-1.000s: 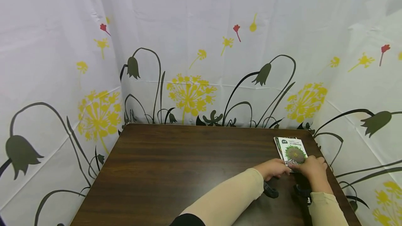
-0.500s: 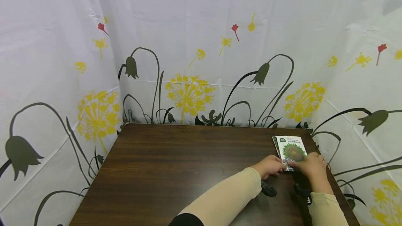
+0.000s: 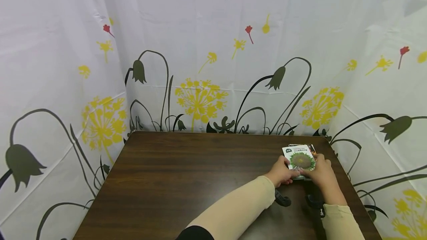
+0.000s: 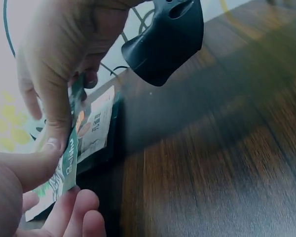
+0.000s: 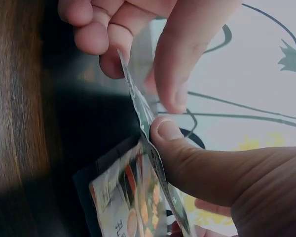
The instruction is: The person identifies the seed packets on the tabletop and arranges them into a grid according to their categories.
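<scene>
Both hands hold one seed packet point(image 3: 299, 159), white with a green sunflower picture, raised off the table near the far right corner. My left hand point(image 3: 287, 172) pinches its left lower edge and my right hand point(image 3: 315, 169) pinches its right lower edge. In the left wrist view the packet point(image 4: 69, 167) shows edge-on between a thumb and fingers. The right wrist view shows the same thin edge point(image 5: 142, 116) pinched by fingers of both hands. Beneath it a dark pile of packets point(image 3: 307, 146) lies flat on the table, its top packet printed with food pictures point(image 4: 94, 127) point(image 5: 124, 203).
The dark wooden table point(image 3: 186, 173) stands inside a white curtain printed with yellow and dark flowers point(image 3: 200, 99), which closes off three sides. Black wrist mounts point(image 3: 282, 199) sit under both beige sleeves. The table's right edge runs close to the pile.
The sunflower packet was lying on top of the pile with both hands at its near edge. Now it is lifted and shifted left, which uncovers the pile behind it.
</scene>
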A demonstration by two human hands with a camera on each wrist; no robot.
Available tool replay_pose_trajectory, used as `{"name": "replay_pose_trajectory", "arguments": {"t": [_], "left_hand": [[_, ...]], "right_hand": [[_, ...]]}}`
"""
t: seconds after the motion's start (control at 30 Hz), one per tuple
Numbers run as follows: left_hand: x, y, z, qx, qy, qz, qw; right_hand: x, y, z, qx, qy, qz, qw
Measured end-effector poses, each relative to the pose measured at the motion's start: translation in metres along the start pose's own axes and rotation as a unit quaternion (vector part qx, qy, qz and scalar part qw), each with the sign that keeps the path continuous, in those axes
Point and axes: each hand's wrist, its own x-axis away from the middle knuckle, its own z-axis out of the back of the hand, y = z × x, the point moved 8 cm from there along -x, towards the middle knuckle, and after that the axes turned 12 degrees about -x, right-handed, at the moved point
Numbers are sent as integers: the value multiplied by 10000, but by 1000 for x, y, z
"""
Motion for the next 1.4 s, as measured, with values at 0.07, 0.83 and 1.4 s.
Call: {"name": "replay_pose_trajectory", "arguments": {"t": [0.07,0.83,1.4], "left_hand": [[-2,1,2,-124,47,-94,9999],[-81,-49,1,-4259,859,-384,8999],[-8,5,43,-5122,1319,-354,8480]], "right_hand": [[0,-4,-3,35,-36,64,10000],[4,-19,-43,508,-133,838,9951],[9,-31,-62,528,-106,908,9944]]}}
